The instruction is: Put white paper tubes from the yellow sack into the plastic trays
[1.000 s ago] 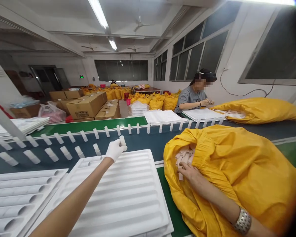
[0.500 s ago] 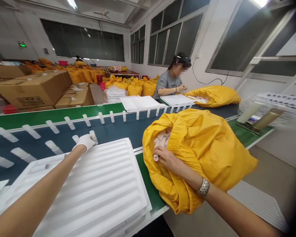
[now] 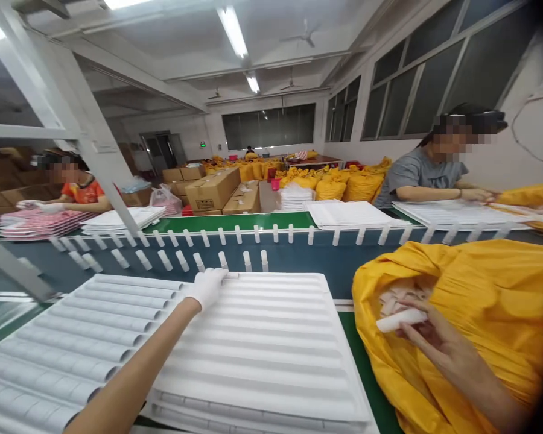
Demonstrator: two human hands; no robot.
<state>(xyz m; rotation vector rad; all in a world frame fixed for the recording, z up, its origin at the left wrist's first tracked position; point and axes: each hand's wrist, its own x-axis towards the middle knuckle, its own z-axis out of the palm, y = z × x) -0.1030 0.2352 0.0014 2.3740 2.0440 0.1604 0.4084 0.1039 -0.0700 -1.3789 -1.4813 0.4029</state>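
My left hand [image 3: 208,287], in a white glove, is closed at the top edge of a ridged white tray [image 3: 262,349], with a small white piece showing at its fingertips. My bare right hand [image 3: 428,331] pinches a white tube [image 3: 400,320] at the mouth of a yellow sack [image 3: 489,283]. More pale pieces [image 3: 398,295] lie inside the sack. Rows of small white tubes [image 3: 223,261] stand along the blue belt [image 3: 298,259] beyond the trays.
A second tray [image 3: 85,337] filled with tubes lies at the left. Across the belt, one person in grey [image 3: 428,175] and another in orange [image 3: 84,191] work beside tray stacks. A slanted metal post [image 3: 99,150] rises at the left.
The view has turned left, bringing the filled tray and the person in orange into sight. My right hand has lifted its tube, now lying nearly level. The tube at my left hand is now mostly hidden.
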